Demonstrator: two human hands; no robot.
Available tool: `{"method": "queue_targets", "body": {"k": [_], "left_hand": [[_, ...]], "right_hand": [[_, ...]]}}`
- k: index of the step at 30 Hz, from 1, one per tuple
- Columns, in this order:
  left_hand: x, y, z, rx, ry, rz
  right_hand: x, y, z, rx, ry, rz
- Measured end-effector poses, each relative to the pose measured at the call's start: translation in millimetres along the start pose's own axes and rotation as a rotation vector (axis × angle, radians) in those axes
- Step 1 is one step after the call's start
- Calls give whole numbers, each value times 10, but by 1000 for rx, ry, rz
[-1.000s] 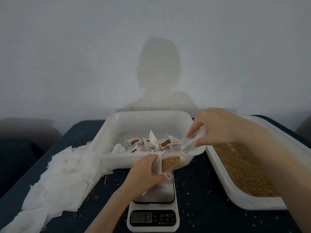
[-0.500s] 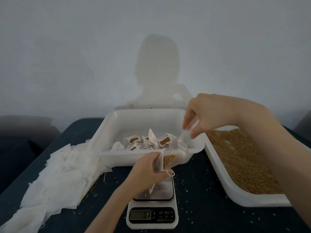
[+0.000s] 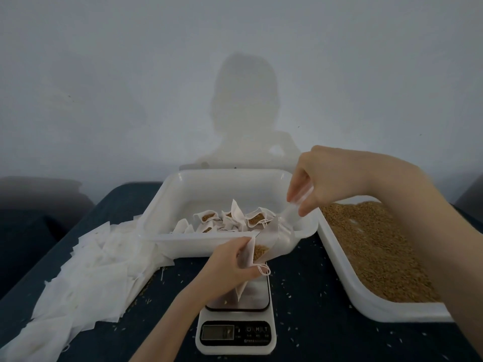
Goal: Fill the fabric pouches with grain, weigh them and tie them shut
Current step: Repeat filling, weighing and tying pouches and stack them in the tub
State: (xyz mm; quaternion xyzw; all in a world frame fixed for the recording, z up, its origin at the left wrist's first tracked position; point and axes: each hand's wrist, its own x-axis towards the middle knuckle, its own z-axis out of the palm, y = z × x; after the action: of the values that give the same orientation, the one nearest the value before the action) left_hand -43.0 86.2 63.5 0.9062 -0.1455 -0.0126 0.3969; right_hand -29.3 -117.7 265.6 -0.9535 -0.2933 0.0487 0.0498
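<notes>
Nearest on the dark tabletop [image 3: 313, 296] sits the kitchen scale [image 3: 236, 333], its display too dim to read and its steel platform bare apart from the tail of fabric hanging over it. Just above the platform, the left hand [image 3: 230, 265] pinches one side of an open fabric pouch [image 3: 257, 253], a narrow grip on the cloth edge that keeps the mouth spread; brown grain shows inside, and the drawstring loop dangles below the fingers.

The right hand [image 3: 321, 178] comes in from above, its grip closed on the handle of a clear plastic scoop [image 3: 285, 231], tilted steeply with its mouth down in the pouch opening. So the step in hand is filling, judged near its end since the scoop looks nearly empty.

To the left lies a heap of flat empty pouches [image 3: 86, 278]. To the right, the grain tray [image 3: 371, 307] holds a deep bed of grain [image 3: 376, 249]. Behind the hands, the white bin [image 3: 167, 199] holds several filled pouches [image 3: 232, 219], some of their mouths open.

The next move likely calls for withdrawing the scoop without snagging the cloth, then lowering the pouch upright onto the platform so no grain spills before the reading.
</notes>
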Motion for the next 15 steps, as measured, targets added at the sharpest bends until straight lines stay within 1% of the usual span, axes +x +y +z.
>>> {"method": "queue_targets", "body": {"k": [5,10,15], "left_hand": [[-16,10,-27,-37,-27,-2],[-23,31,-12,-74,-33,49],[-9,4,-17,-107,-31,69]], "right_hand": [[-28,56,25,10,-1,10],[-24,112,38,35,-3,2],[-49,256,118,118,19,-3]]}}
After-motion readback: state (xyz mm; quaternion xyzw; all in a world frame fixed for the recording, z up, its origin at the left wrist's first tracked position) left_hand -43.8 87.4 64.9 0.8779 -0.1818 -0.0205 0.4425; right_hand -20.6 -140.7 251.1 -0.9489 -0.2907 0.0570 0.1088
